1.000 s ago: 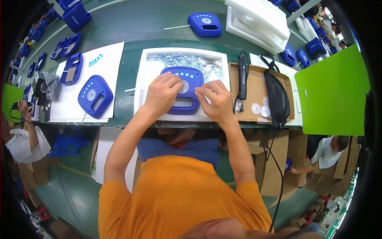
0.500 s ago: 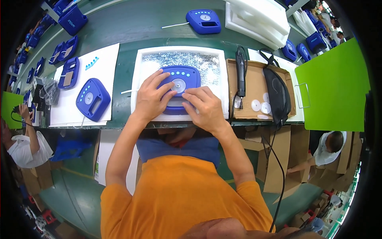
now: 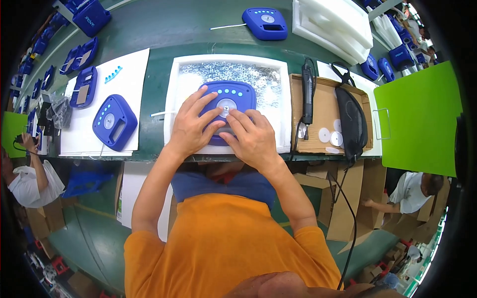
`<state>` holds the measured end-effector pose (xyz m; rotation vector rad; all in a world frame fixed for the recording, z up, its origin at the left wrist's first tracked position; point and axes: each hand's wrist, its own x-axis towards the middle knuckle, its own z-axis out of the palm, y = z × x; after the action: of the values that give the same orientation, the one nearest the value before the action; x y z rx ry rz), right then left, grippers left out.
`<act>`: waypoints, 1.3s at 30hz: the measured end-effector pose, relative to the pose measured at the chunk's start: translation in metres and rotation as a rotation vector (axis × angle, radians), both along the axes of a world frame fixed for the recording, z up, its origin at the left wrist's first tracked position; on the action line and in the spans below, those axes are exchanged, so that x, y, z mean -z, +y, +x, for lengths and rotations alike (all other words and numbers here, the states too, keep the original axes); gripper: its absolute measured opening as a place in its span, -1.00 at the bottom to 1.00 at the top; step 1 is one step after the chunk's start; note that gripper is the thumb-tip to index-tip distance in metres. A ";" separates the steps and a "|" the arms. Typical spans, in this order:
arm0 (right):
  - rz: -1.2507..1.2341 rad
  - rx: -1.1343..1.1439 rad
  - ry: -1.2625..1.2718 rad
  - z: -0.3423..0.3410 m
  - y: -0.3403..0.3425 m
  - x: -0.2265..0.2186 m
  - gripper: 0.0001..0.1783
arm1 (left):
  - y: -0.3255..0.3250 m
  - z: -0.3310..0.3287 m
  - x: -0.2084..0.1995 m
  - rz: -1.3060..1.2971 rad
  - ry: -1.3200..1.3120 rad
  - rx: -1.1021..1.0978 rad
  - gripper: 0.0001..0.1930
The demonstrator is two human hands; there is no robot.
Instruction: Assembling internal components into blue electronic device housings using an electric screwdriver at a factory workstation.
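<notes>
A blue plastic case (image 3: 239, 102) with a row of pale round dots lies in a white foam tray (image 3: 282, 126). At its middle is a clear round disc (image 3: 226, 105) with a small metal piece at the centre. My left hand (image 3: 193, 121) holds the left part of the case, fingers spread over its top, index fingertip at the disc's edge. My right hand (image 3: 253, 134) is bent over the right side, its closed fingertips pressed on the disc's lower edge and the thumb on the case. Both hands hide the lower part of the case.
Many small metal rings (image 3: 268, 79) fill the tray's back. To the right, a cardboard box (image 3: 323, 107) holds a black electric screwdriver (image 3: 308, 97), loose clear discs (image 3: 324, 135) and a black pouch (image 3: 352, 119). Another blue case (image 3: 115, 123) lies on white board at left. Co-workers sit on both sides.
My right fingertips have moved up and left onto the disc's lower edge. My left hand stays on the case. The whole view has shifted slightly.
</notes>
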<state>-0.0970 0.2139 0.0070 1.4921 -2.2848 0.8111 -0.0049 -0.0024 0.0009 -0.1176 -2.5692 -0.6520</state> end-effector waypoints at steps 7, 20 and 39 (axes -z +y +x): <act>-0.059 0.006 0.043 0.001 -0.003 0.008 -0.52 | 0.001 -0.004 0.005 -0.013 0.042 -0.023 -0.76; -0.057 0.058 0.061 0.008 -0.004 0.008 -0.60 | 0.002 -0.005 0.002 -0.001 0.055 -0.005 -0.78; -0.100 0.034 -0.017 0.003 -0.002 0.008 -0.63 | 0.003 -0.008 -0.001 -0.062 0.075 -0.002 -0.79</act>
<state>-0.0937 0.2119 -0.0013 1.4042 -2.2409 0.9173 -0.0127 0.0009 0.0019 -0.1564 -2.5177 -0.5566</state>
